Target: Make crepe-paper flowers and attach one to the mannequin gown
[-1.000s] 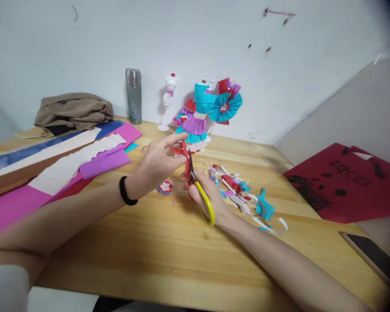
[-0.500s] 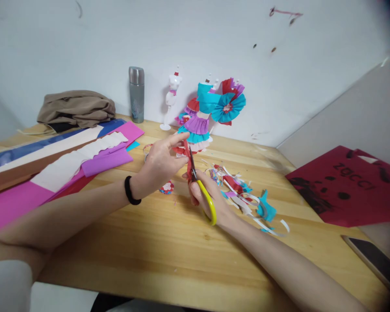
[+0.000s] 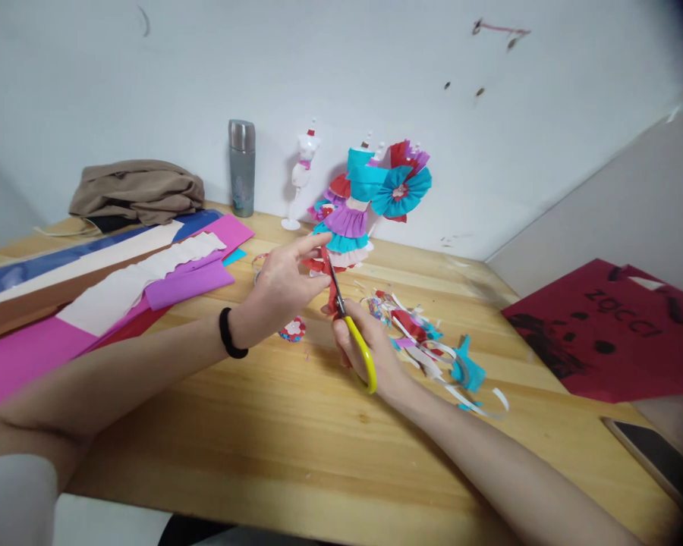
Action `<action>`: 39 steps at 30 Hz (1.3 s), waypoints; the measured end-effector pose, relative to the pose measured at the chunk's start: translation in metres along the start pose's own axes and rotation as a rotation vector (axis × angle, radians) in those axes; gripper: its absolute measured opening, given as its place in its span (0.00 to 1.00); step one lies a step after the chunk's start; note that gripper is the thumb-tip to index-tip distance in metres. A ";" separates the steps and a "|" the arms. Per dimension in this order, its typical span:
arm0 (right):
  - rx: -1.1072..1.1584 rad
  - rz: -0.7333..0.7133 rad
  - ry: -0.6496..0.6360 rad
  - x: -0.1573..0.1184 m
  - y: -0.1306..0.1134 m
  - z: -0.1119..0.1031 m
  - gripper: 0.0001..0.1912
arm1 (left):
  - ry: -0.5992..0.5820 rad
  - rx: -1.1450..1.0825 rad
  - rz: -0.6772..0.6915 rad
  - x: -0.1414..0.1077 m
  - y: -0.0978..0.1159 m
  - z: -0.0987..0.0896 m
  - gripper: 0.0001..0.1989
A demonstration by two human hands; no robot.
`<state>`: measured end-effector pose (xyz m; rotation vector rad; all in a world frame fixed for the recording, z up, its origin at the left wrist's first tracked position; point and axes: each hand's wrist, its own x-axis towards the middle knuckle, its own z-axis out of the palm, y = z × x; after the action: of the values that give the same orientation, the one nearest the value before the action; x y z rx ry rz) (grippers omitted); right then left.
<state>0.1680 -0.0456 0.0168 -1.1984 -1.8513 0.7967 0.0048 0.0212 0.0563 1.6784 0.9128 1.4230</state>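
Note:
My left hand (image 3: 291, 271), with a black band on its wrist, pinches a narrow strip of red crepe paper (image 3: 333, 294). In my right hand (image 3: 369, 341) is a pair of scissors (image 3: 360, 350) with yellow handles, blades pointing up and lying along the red strip. The blade tips come near my left fingers. Just below my left hand, a round red and blue flower piece (image 3: 292, 329) with a white centre lies on the table. Behind my hands stands a small mannequin in a ruffled turquoise and purple paper dress (image 3: 350, 216). Part of its hem is hidden by my left hand.
Colourful paper scraps (image 3: 415, 326) are scattered right of my hands. Folded crepe sheets (image 3: 142, 280) cover the left side. A flask (image 3: 242, 171), brown cloth (image 3: 136, 189) and bare white mannequin (image 3: 304, 163) stand or lie at the back. A red bag (image 3: 609, 334) and phone (image 3: 649, 455) are right.
The scissors have shifted slightly against the red strip, their blades now closer together. My left hand keeps its place, and the whole view has moved a little.

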 end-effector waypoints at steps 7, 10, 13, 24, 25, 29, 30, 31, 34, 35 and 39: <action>-0.013 -0.004 0.019 0.001 0.005 0.002 0.18 | -0.004 -0.048 -0.058 -0.001 0.001 0.001 0.28; -0.012 0.002 0.034 0.000 0.003 0.003 0.17 | -0.019 -0.095 -0.067 -0.001 0.001 0.001 0.28; 0.008 -0.002 0.028 -0.002 -0.001 0.002 0.16 | -0.044 -0.154 -0.064 -0.001 -0.001 0.001 0.27; 0.186 -0.012 -0.028 -0.002 0.003 0.002 0.24 | -0.055 -0.241 -0.098 -0.003 0.000 0.000 0.29; 0.188 -0.012 -0.029 -0.002 0.002 0.001 0.24 | -0.057 -0.247 -0.101 -0.003 0.001 0.000 0.29; 0.193 -0.019 -0.021 -0.002 -0.001 0.001 0.24 | -0.063 -0.274 -0.115 -0.004 0.004 -0.001 0.29; 0.204 -0.016 -0.016 -0.001 -0.001 0.001 0.24 | -0.065 -0.275 -0.118 -0.004 0.006 -0.002 0.29; 0.221 -0.008 -0.007 -0.001 -0.001 0.002 0.24 | -0.066 -0.273 -0.121 -0.003 0.008 -0.002 0.28; 0.293 0.007 0.055 0.000 0.000 0.004 0.26 | -0.063 -0.282 -0.134 0.000 0.013 -0.007 0.26; 0.312 0.000 0.084 0.000 0.000 0.004 0.26 | -0.061 -0.297 -0.141 0.001 0.015 -0.008 0.24; 0.278 -0.079 0.129 0.000 0.001 0.001 0.24 | -0.071 -0.420 -0.191 0.010 0.017 -0.015 0.19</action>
<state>0.1679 -0.0453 0.0159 -0.9706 -1.6126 0.8789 -0.0077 0.0230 0.0773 1.2848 0.6590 1.3094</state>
